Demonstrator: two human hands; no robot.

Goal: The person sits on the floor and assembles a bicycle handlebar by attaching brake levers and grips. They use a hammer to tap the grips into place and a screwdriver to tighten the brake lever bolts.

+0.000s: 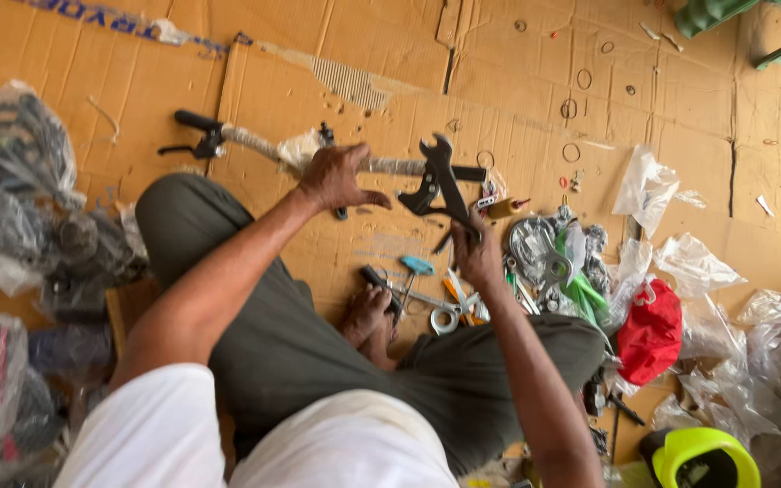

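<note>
Sitting cross-legged on a cardboard floor (517, 99), handlebar (255, 143) lying across the far side. Left hand (336, 176) hovers just over it, fingers spread apart. Right hand (476, 258) is clamped on a black wrench (440, 176), loose tools (449, 303) just near of it.

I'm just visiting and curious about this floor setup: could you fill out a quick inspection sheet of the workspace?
Surface: flattened brown cardboard sheets on the floor.
Job's things: black flat metal wrench; wrapped bicycle handlebar with black grip.
Clutter: small hand tools, red plastic bag, clear plastic bags, yellow-green helmet.
Grippers: right hand holds the wrench; left hand spread above the handlebar.
Cables: nothing seen.
Surroundings: bagged dark bicycle parts at left.
</note>
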